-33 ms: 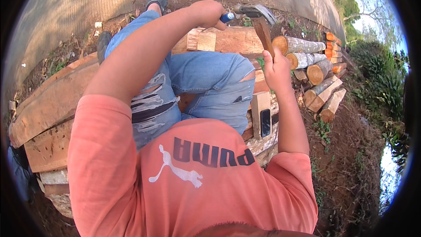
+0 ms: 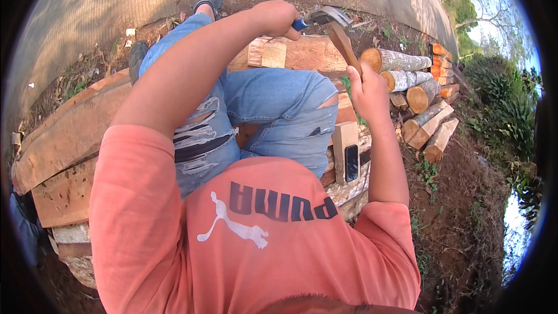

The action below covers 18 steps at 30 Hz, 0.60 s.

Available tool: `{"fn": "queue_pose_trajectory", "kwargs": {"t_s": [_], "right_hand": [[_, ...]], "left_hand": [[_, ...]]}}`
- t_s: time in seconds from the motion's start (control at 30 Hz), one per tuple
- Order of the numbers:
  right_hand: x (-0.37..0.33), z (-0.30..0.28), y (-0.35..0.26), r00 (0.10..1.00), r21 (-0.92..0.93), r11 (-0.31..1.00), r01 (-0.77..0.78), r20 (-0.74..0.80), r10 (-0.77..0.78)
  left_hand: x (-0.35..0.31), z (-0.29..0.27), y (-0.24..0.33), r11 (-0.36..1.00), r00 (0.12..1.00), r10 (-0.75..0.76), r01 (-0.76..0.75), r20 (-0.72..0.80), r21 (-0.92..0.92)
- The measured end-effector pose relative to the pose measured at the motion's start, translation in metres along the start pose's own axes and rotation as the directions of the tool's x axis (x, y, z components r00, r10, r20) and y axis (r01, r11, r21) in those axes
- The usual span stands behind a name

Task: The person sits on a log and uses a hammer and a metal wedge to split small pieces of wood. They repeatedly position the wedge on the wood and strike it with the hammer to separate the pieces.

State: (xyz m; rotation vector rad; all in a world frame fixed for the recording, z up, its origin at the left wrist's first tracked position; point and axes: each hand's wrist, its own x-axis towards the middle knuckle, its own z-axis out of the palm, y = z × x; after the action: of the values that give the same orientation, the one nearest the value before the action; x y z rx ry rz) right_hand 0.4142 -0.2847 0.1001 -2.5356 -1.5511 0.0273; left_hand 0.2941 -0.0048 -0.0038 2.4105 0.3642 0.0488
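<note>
My left hand [image 2: 280,17] is closed round a tool with a blue handle [image 2: 299,24]. The handle's end sticks out toward the right, while the rest of the tool is hidden behind my hand and forearm. In my right hand [image 2: 371,90] is a claw hammer [image 2: 344,45], gripped low on its wooden handle with the thumb along it. The hammer's metal head lies right at the end of the blue handle and seems to touch it. Below and left of the hammer, sawn timber [image 2: 314,52] with a small pale wood block [image 2: 274,54] lies beyond my knees.
Beside my right thigh a phone [image 2: 351,163] rests on a wood block [image 2: 344,132]. Stacked logs [image 2: 401,61] lie at the right, with cut billets nearer. Large planks [image 2: 75,134] extend to the left. A concrete path [image 2: 116,17] runs across the far side.
The hammer has swung left, its head going from just right of the blue handle's end to up against it. My left hand has stayed in place.
</note>
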Motion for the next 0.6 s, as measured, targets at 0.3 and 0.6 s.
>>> {"fn": "queue_pose_trajectory", "kwargs": {"t_s": [0.3, 0.6], "right_hand": [[-0.005, 0.007, 0.003, 1.0, 0.162, 0.987, -0.01, 0.008, 0.008], [-0.008, -0.003, -0.003, 0.995, 0.387, 0.917, -0.099, 0.035, 0.093]], "left_hand": [[0.002, 0.005, -0.002, 1.0, 1.0, 0.004, -0.004, -0.007, -0.014], [-0.001, 0.0, 0.0, 1.0, 1.0, -0.011, 0.011, 0.004, 0.01]]}}
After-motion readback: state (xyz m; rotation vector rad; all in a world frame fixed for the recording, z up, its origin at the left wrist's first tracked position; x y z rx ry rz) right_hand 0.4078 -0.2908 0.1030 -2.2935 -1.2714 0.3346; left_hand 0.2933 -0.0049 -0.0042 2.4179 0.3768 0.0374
